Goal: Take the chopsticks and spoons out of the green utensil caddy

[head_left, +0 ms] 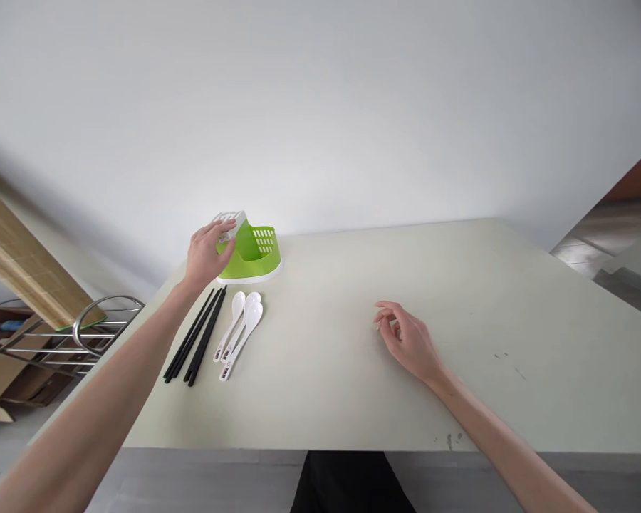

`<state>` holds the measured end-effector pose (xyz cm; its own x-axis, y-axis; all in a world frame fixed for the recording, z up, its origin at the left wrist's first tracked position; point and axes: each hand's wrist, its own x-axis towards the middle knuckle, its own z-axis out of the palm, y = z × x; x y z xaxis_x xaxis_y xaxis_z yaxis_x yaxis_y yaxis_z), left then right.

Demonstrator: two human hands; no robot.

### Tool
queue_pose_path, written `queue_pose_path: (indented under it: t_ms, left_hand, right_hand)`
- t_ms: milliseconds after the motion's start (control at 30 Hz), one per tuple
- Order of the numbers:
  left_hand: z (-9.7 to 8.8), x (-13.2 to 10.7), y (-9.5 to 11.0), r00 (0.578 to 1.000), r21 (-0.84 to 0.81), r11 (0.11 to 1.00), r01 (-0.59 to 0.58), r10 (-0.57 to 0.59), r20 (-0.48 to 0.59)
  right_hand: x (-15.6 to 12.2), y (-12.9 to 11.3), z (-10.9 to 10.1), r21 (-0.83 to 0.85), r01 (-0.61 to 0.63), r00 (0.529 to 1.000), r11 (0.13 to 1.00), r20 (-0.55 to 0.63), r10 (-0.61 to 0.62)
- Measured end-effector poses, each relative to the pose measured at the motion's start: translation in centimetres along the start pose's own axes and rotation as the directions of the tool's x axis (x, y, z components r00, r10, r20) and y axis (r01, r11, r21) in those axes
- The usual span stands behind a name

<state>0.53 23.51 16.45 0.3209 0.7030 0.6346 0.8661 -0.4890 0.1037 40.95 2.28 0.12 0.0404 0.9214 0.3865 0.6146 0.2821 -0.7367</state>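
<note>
A green cutlery holder [253, 267] with a white base and a white slotted top stands at the back left of the table. My left hand [208, 253] is at its left side, thumb and fingers apart. Its fingers overlap the white top; whether they touch it I cannot tell. Several black chopsticks [206, 338] lie side by side below that hand. To their right are three white spoons [240, 335], partly overlapping, bowls toward the holder. My right hand [403, 338] hovers at or rests on the table right of centre, fingers loosely curled, holding nothing.
The pale table [320, 399] meets a white wall [352, 128] at the back. Left of it are a metal rack [58, 349], a cardboard box [0, 385] and a leaning wooden board [26, 249]. Dark marks [449, 440] show near the front edge.
</note>
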Motion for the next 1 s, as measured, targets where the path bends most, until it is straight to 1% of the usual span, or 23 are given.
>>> queue_pose_path:
  t_ms: [67,133,167,233,300,333,400,467,533,633,733,867,1000]
  left_hand:
    - [-0.3,0.2,-0.2,1.0,0.004,1.0,-0.002,0.002,0.016]
    - [-0.6,-0.1,0.6,1.0,0.029,0.999,-0.013,0.012,0.016]
    - [-0.5,-0.7,1.6,1.0,0.044,0.999,-0.02,0.02,0.003]
    - [0.4,-2.6,4.5,0.998,0.045,0.998,-0.046,0.048,-0.039]
    - [2.3,-5.4,8.4,0.995,-0.041,0.995,-0.09,0.089,-0.034]
    - [3.5,-7.0,10.5,0.994,-0.111,0.988,-0.112,0.111,-0.009]
    - [6.3,-9.8,14.4,0.977,-0.268,0.951,-0.152,0.186,0.107]
    - [8.8,-11.6,17.5,0.93,-0.399,0.902,-0.165,0.277,0.242]
    - [10.5,-12.3,19.6,0.888,-0.468,0.873,-0.136,0.317,0.333]
    - [11.6,-12.3,21.2,0.852,-0.441,0.892,-0.094,0.302,0.428]
    - [11.6,-12.2,21.8,0.829,-0.401,0.908,-0.124,0.317,0.46]
    - [11.5,-12.4,21.9,0.837,-0.412,0.898,-0.153,0.339,0.429]
    - [11.5,-12.4,21.9,0.84,-0.414,0.9,-0.136,0.326,0.433]
  right_hand:
    - [0.0,-0.1,0.0,-0.006,0.002,1.0,1.0,0.004,-0.002]
    - [0.0,-0.2,0.0,0.0,0.001,1.0,1.0,0.009,-0.001]
    - [0.1,-0.3,-0.1,0.002,0.003,1.0,1.0,0.01,-0.003]
    - [0.2,-0.4,-0.1,0.002,0.012,1.0,1.0,0.015,-0.012]
    - [0.3,-0.4,-0.1,-0.005,0.022,0.999,1.0,0.025,-0.022]
    - [0.4,-0.4,-0.1,-0.007,0.021,0.999,1.0,0.03,-0.021]
    - [0.4,-0.2,-0.1,-0.001,-0.002,0.999,1.0,0.045,0.002]
    - [0.5,-0.1,-0.2,0.013,-0.037,0.998,0.999,0.058,0.036]
    - [0.6,-0.2,-0.3,0.017,-0.06,0.996,0.998,0.065,0.059]
    - [1.0,-0.5,-0.1,-0.019,-0.055,0.995,0.998,0.081,0.056]
    - [1.8,-0.6,0.5,-0.091,-0.038,0.994,0.995,0.101,0.047]
    - [3.6,-0.4,1.8,-0.183,-0.001,0.995,0.983,0.1,0.02]
    - [5.5,-0.1,2.5,-0.193,0.007,0.994,0.981,0.105,0.013]
